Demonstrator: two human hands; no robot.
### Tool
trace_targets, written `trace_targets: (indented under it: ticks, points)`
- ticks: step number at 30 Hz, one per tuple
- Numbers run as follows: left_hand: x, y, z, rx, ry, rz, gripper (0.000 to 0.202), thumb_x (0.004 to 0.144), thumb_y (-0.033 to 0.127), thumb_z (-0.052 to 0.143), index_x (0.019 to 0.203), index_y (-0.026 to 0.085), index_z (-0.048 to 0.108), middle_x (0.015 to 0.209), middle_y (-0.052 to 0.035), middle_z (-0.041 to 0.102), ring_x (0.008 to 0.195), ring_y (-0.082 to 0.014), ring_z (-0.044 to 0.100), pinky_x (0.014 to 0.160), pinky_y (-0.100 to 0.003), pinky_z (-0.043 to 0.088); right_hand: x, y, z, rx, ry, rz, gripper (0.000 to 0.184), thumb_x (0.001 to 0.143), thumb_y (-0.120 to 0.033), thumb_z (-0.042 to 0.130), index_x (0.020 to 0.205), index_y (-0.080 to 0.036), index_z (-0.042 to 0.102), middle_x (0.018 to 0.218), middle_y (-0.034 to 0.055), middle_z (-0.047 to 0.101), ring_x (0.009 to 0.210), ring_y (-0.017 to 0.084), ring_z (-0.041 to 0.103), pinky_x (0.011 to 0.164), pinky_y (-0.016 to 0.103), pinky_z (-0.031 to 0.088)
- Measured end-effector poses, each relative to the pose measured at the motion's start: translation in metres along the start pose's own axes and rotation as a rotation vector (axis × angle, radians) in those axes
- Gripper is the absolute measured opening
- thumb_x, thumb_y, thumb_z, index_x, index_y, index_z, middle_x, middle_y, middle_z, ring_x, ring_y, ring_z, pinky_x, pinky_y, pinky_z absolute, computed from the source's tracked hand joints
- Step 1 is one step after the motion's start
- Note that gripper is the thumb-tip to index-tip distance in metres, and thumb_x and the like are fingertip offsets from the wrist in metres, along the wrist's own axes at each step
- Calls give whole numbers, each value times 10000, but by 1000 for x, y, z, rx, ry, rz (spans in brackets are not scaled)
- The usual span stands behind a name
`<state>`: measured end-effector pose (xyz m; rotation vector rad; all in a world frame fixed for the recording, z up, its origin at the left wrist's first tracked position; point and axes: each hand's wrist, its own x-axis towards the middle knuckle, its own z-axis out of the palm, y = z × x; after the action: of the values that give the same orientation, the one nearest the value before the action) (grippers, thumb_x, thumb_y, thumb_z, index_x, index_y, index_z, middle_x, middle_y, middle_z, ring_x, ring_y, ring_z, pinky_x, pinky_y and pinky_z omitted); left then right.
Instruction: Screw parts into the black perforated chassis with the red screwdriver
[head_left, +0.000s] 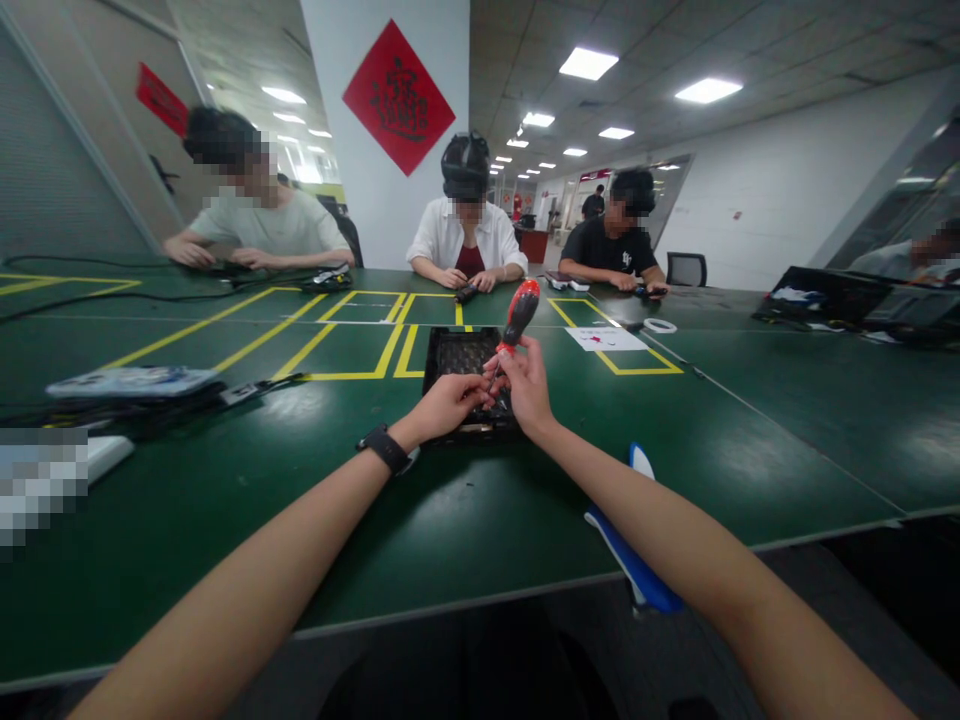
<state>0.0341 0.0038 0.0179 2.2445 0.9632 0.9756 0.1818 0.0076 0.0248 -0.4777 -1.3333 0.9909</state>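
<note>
My right hand is closed round a screwdriver with a red and black handle. The handle points up, and the thin shaft runs down toward the fingers of my left hand. Those fingers are pinched together at the shaft's lower end; whatever small thing they may grip is too small to make out. Below both hands a black plastic crate sits on the green table. Its contents are dark and partly covered by my hands.
A blue and white object lies at the table's front edge, partly under my right forearm. Cables and a flat light-blue item lie at left. A paper sheet and a white ring are beyond the crate. Several people sit across the table.
</note>
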Motion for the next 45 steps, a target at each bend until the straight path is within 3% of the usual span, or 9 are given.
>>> trace_targets:
  ticks: [6, 14, 19, 24, 28, 31, 39, 45]
  points:
    - [0, 2, -1, 23, 23, 38, 211, 844, 268, 468, 836, 152, 645, 790, -30, 671, 737, -150, 605, 725, -254, 449, 0, -1, -1, 22, 27, 25, 271, 863, -430, 476, 1039, -226, 451, 723, -26, 564, 584, 78, 556, 440, 160, 449]
    - [0, -3, 3, 37, 138, -18, 172, 775, 313, 595, 813, 145, 603, 701, -10, 618, 619, -115, 538, 591, -224, 412, 2, 1, -1, 15, 57, -9, 282, 851, -432, 500, 1035, -223, 454, 709, -27, 570, 574, 78, 553, 450, 164, 452]
    - [0, -4, 1, 127, 188, -1, 143, 787, 292, 581, 808, 152, 594, 717, -6, 603, 641, -119, 517, 599, -232, 395, 1, 0, 0, -25, 81, -21, 306, 850, -448, 490, 1064, -230, 468, 806, -4, 581, 664, 91, 575, 483, 172, 461]
    - [2, -4, -1, 126, 237, -23, 161, 807, 317, 555, 831, 161, 585, 753, -11, 594, 689, -133, 530, 629, -249, 411, 4, -1, -4, -215, 211, -123, 315, 854, -459, 467, 1034, -208, 532, 913, 24, 584, 732, 102, 565, 599, 213, 476]
    - [3, -6, 0, 112, 337, -36, 164, 820, 305, 529, 906, 170, 565, 845, -24, 585, 756, -142, 543, 679, -270, 438, 11, -5, -9, -374, 345, -242, 292, 817, -445, 530, 938, -180, 552, 871, 23, 603, 790, 130, 573, 746, 263, 469]
    - [3, -6, 0, 95, 380, -40, 209, 815, 287, 528, 990, 174, 540, 983, -46, 574, 811, -147, 554, 727, -293, 457, 19, -4, -17, -407, 387, -263, 293, 803, -435, 547, 922, -168, 560, 829, 22, 614, 747, 134, 576, 746, 276, 464]
    - [1, 2, -1, 44, 328, -40, 192, 830, 270, 494, 989, 171, 537, 936, -39, 597, 848, -152, 567, 772, -302, 463, 25, 18, -44, -846, 280, -22, 256, 789, -394, 570, 901, -179, 654, 781, 35, 664, 807, 191, 610, 839, 353, 426]
    - [0, 2, -1, 49, 300, -54, 179, 831, 281, 496, 964, 176, 552, 869, -21, 599, 810, -146, 569, 755, -289, 458, 22, 21, -45, -1087, 184, -43, 262, 799, -412, 561, 856, -186, 679, 819, 58, 677, 951, 231, 582, 928, 409, 345]
